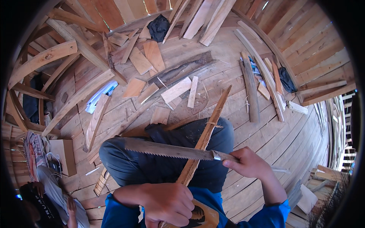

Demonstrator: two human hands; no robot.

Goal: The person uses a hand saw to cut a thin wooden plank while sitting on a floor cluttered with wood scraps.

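Note:
In my right hand [249, 162] is the handle of a hand saw [167, 149], its toothed blade pointing left across my lap, teeth toward me. The blade crosses over a long, rough wooden strip [208, 129]; whether it touches the wood I cannot tell. My left hand [165, 203] is closed round the near end of that strip, close to my body. From there the strip slants up and away to the right over my thigh. Splinters of torn wood stick out from its edge near my knee.
Wood offcuts [176, 92] and a dark bark slab [190, 66] lie on the plank floor ahead. Longer boards [251, 87] lie at right. A wooden frame [81, 102] stands at left, near a cardboard box [62, 156]. Another person [45, 201] sits at lower left.

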